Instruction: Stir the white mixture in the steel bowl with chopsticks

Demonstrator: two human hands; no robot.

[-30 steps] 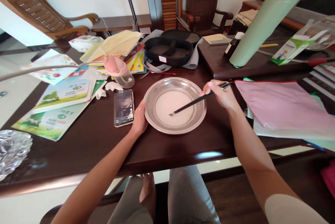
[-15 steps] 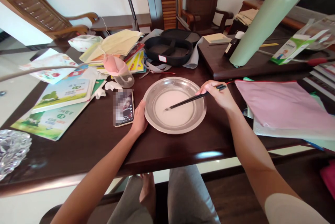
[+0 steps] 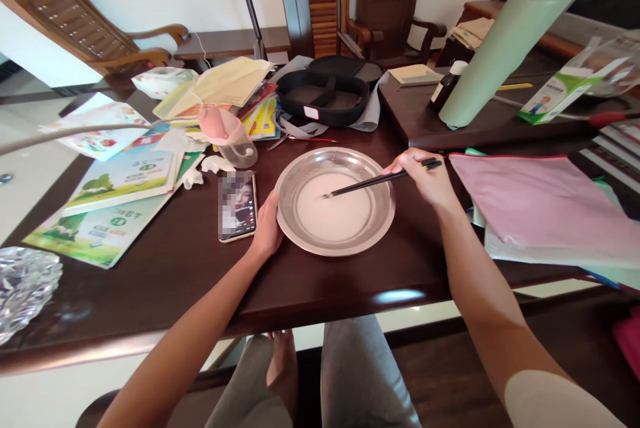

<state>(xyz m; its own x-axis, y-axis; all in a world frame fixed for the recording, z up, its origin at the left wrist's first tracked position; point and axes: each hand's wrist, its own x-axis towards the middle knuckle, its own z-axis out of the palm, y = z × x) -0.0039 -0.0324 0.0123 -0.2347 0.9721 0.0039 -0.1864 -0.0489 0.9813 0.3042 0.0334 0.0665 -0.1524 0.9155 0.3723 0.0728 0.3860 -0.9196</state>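
A round metal plate (image 3: 300,165) holding a thin white liquid sits on the dark wooden table (image 3: 310,281) in front of me. My right hand (image 3: 425,178) is closed around a pair of black chopsticks (image 3: 373,183), whose tips dip into the liquid near the plate's far middle. My left hand (image 3: 267,228) rests against the plate's left rim, fingers curved along it. A phone (image 3: 237,205) with a lit screen lies just left of that hand.
Children's books (image 3: 120,178) and papers are piled at the left, with a pink-lidded cup (image 3: 227,135) and crumpled tissue. A black lunch case (image 3: 325,95) stands behind the plate. A pink folder (image 3: 535,205) lies at the right; a green flask (image 3: 495,48) leans above it. A crystal dish (image 3: 23,288) sits far left.
The chopstick tips have swept from the near side of the liquid round to the left and then to the far middle. My left hand has stayed against the rim.
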